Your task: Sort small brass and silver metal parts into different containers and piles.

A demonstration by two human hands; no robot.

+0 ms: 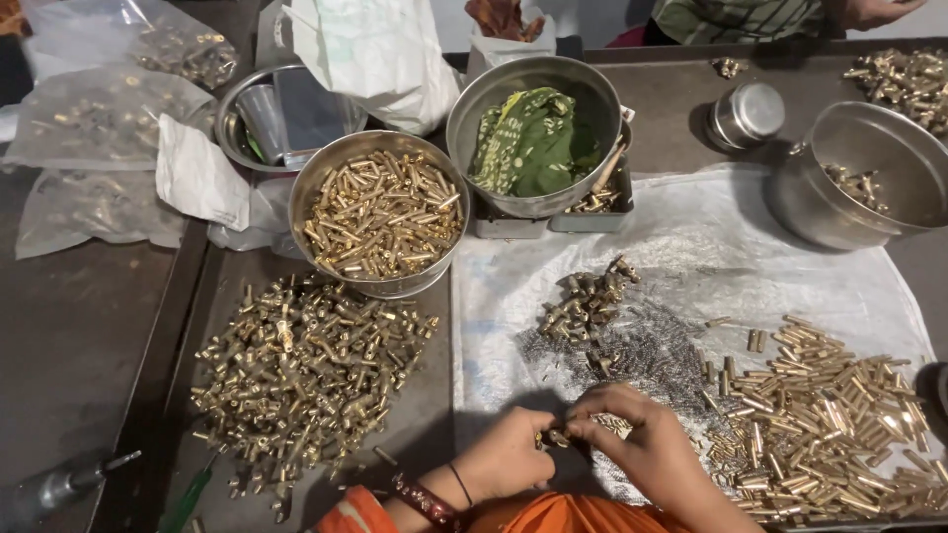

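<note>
Pinching one small brass part [553,435] between them, left hand [509,456] and right hand [647,444] have fingers curled

Off to our left we see clear plastic bags [94,123] of small brass bits on the dark table [69,345]. A steel bowl [533,89] holds a crumpled green cloth [528,138], with two small grey trays [583,212] tucked under its near edge. Beside it another steel basin [232,118] holds a tumbler [265,118], half covered by a white bag [375,49]. A little lidded steel tin [748,114] stands further back, and a screwdriver [64,484] lies at the near left corner
</note>
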